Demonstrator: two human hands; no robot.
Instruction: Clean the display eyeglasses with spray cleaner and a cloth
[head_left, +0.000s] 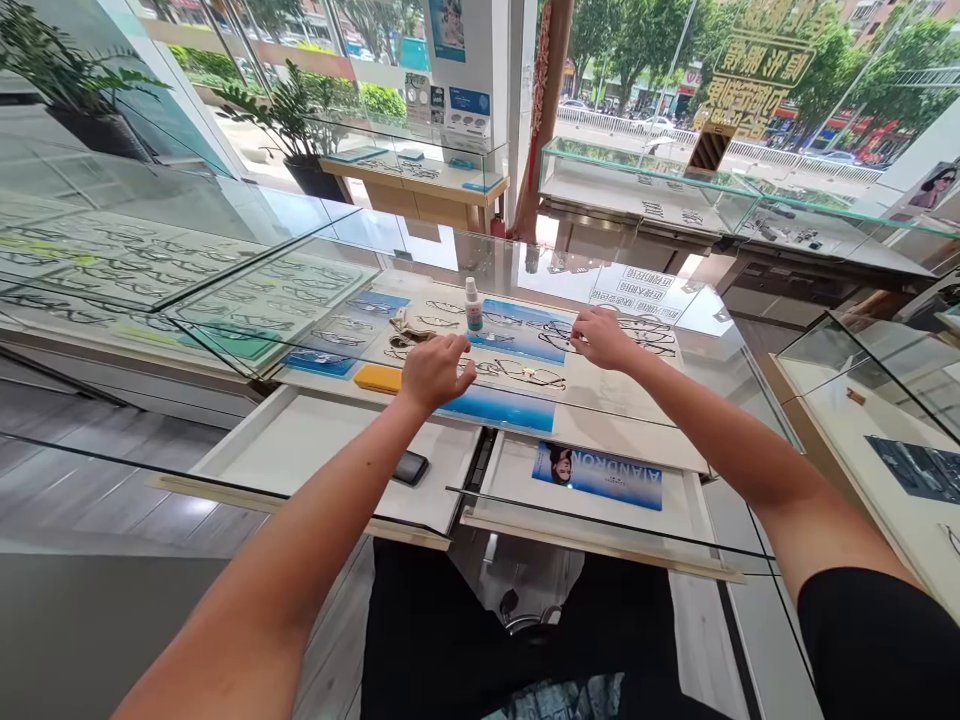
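Observation:
My left hand [437, 372] is over the glass counter top, its thumb apart from the bent fingers and nothing visible in it. Just beyond it lies a crumpled brown cloth [409, 332], and a small white spray bottle [473, 306] with a coloured label stands upright. An orange-yellow case [377, 378] shows left of the hand. My right hand [602, 338] is farther right, fingers bent down and closed at the edge of dark-framed eyeglasses [553, 334]. Its fingertips are partly hidden. More dark-framed eyeglasses [656, 338] lie beyond that wrist.
Below the glass, two drawers stand pulled out; a black phone [411, 467] lies in the left one, a blue printed card [598, 476] in the right. Rows of eyeglasses [135, 255] fill the left showcase. The glass front edge [600, 520] crosses above the drawers.

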